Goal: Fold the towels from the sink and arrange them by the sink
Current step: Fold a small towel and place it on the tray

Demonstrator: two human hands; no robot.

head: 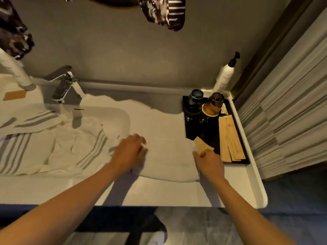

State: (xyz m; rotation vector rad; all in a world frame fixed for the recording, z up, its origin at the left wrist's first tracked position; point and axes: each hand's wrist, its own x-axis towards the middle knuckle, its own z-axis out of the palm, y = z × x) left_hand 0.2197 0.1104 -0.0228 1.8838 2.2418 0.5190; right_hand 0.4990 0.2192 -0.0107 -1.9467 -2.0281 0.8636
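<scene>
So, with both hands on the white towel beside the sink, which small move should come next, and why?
Probably draw the right hand leftward, folding the plain white towel away from the black tray. The towel's right edge touches the tray, beside the tan paper packets. The left hand already presses it flat.

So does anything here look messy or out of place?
Yes: striped towels lie crumpled in the sink, unfolded. One tan packet sits askew over the black tray's edge, unlike the packets lined up inside.
</scene>
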